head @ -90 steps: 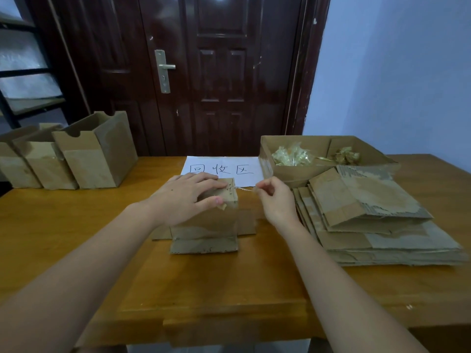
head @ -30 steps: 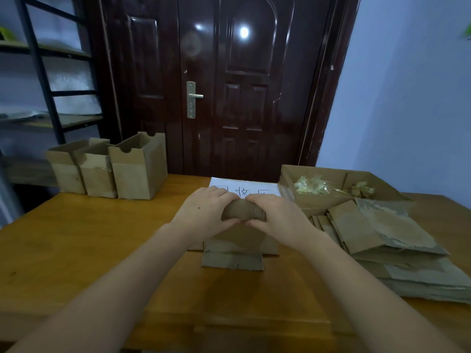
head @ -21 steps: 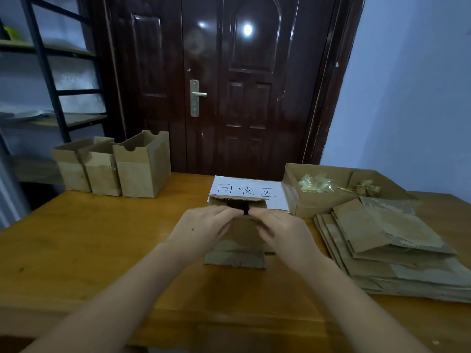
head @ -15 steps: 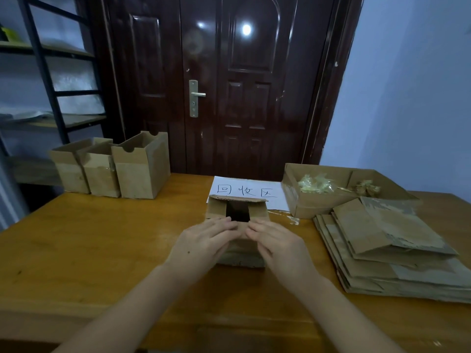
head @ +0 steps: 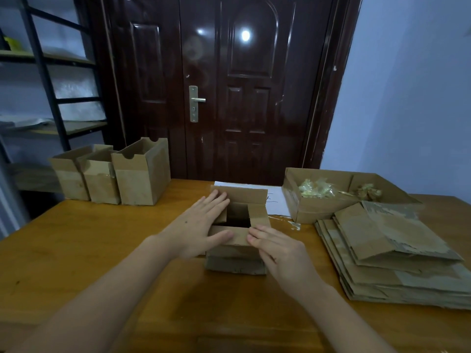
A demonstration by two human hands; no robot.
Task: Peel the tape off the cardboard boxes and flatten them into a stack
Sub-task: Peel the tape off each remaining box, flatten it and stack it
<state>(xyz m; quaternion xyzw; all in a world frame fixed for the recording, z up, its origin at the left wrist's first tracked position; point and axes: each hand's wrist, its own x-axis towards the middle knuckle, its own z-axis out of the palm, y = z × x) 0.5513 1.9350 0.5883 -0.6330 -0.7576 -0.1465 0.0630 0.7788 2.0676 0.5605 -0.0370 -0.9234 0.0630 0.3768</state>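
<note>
Three upright boxes [head: 112, 174] are standing in a row at the table's [head: 89, 250] far left edge. At centre, the left hand [head: 201, 228] is lying flat with fingers straight over the left flap of the open box [head: 238, 240], thumb touching the near flap. The right hand [head: 277, 253] is resting straight fingers against that same near flap, gripping nothing. A white paper sheet [head: 276, 200] is lying behind it. Further right, a tray box [head: 316, 212] is holding crumpled tape [head: 316, 191], and a stack of flattened cardboard [head: 390, 261] is sitting just before it
</note>
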